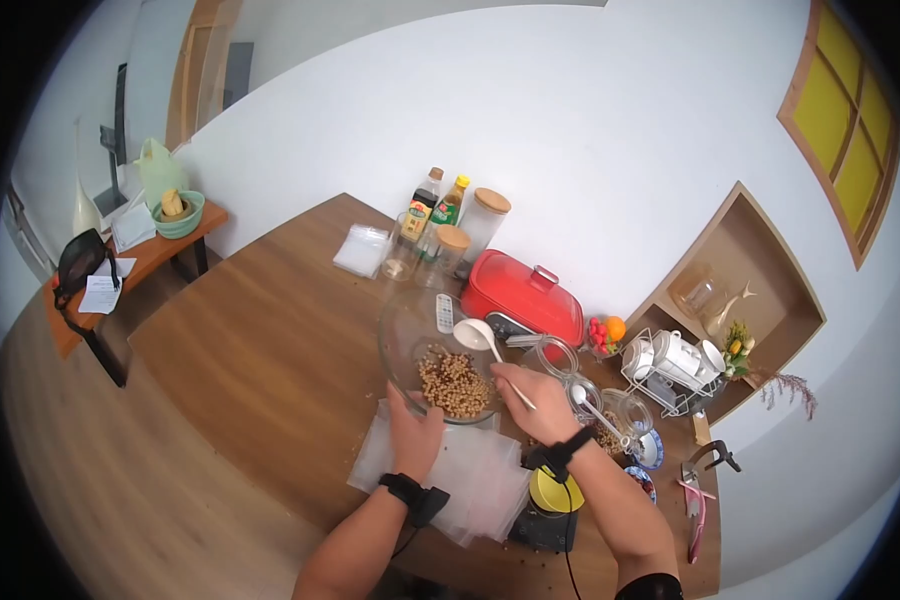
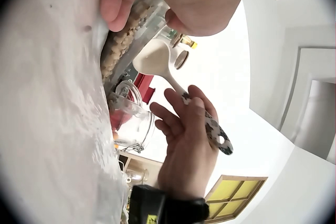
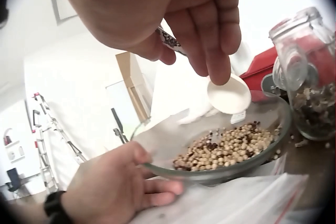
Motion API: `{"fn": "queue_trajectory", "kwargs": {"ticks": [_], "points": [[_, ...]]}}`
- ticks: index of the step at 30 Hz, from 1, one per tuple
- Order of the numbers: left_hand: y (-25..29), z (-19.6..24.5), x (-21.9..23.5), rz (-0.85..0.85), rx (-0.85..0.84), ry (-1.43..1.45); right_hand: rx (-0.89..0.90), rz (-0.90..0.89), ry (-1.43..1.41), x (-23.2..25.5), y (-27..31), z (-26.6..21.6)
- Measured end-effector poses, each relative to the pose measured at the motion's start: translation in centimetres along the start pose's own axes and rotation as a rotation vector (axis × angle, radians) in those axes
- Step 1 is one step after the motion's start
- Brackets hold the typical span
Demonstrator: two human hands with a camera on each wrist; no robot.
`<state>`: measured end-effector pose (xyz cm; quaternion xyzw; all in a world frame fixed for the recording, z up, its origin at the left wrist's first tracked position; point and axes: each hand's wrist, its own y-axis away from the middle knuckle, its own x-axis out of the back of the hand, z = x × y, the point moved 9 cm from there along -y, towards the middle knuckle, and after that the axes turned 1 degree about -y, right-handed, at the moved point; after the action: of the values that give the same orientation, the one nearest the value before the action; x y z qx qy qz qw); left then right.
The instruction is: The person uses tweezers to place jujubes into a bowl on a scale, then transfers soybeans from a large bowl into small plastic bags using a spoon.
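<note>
A large glass bowl [image 1: 400, 370] holds pale beans [image 1: 455, 385] mixed with dark ones. My left hand [image 1: 415, 435] grips the near rim, thumb and fingers around the edge, as the right wrist view also shows [image 3: 123, 184]. In my right hand [image 1: 530, 400] is a white spoon [image 1: 475, 336] with a patterned handle, pinched between thumb and fingers; its head is over the bowl in the head view. The left wrist view shows the spoon [image 2: 155, 58] beside the bowl's edge, held by my right hand [image 2: 189, 140]. Clear plastic bags [image 1: 460, 480] lie under and before the bowl.
Behind the bowl stand a red cooker [image 1: 525, 305], bottles [image 1: 420, 212] and cork-lidded jars. To the right are open glass jars [image 1: 625, 412], another spoon [image 1: 595, 412], a cup rack, and a yellow bowl [image 1: 557, 490] on a black scale [image 1: 542, 530]. More bags [image 1: 360, 250] lie at the back.
</note>
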<state>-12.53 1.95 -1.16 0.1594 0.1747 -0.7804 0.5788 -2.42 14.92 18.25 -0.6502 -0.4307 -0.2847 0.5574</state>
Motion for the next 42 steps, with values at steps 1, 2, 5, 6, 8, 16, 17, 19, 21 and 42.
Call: {"fn": "queue_trajectory", "kwargs": {"ticks": [1, 2, 5, 6, 8, 16, 17, 19, 21, 42], "points": [[0.3, 0.9, -0.1, 0.003, 0.041, 0.037, 0.019, 0.026, 0.033, -0.8, -0.4, 0.9], [0.3, 1.3, -0.2, -0.005, 0.032, 0.001, 0.001, 0.018, 0.041, -2.0, -0.5, 2.0], [0.2, 1.6, -0.1, -0.021, -0.011, -0.086, 0.024, -0.017, 0.089, -3.9, -0.4, 2.9], [0.0, 1.7, -0.2, -0.026, -0.038, -0.100, 0.032, -0.016, 0.080, -3.7, -0.4, 2.4], [-0.1, 1.3, -0.2, -0.039, -0.047, -0.107, -0.027, -0.063, 0.018, -2.8, 0.1, 2.2], [0.0, 1.1, -0.5, -0.062, -0.038, -0.147, -0.546, -0.046, -0.698, -0.4, 5.3, 4.1], [-0.1, 0.7, -0.4, -0.053, -0.066, -0.153, -0.625, -0.019, -0.821, -0.4, 5.7, 4.0], [-0.3, 0.5, -0.4, -0.034, -0.128, -0.166, -0.693, 0.017, -0.930, -0.4, 5.5, 3.6], [-0.1, 0.5, -0.5, -0.053, -0.091, -0.134, -0.732, 0.055, -1.021, -1.2, 5.1, 4.0], [0.3, 0.4, -0.5, -0.018, 0.073, -0.110, -0.873, 0.662, -0.913, 16.2, 13.9, 10.2]]}}
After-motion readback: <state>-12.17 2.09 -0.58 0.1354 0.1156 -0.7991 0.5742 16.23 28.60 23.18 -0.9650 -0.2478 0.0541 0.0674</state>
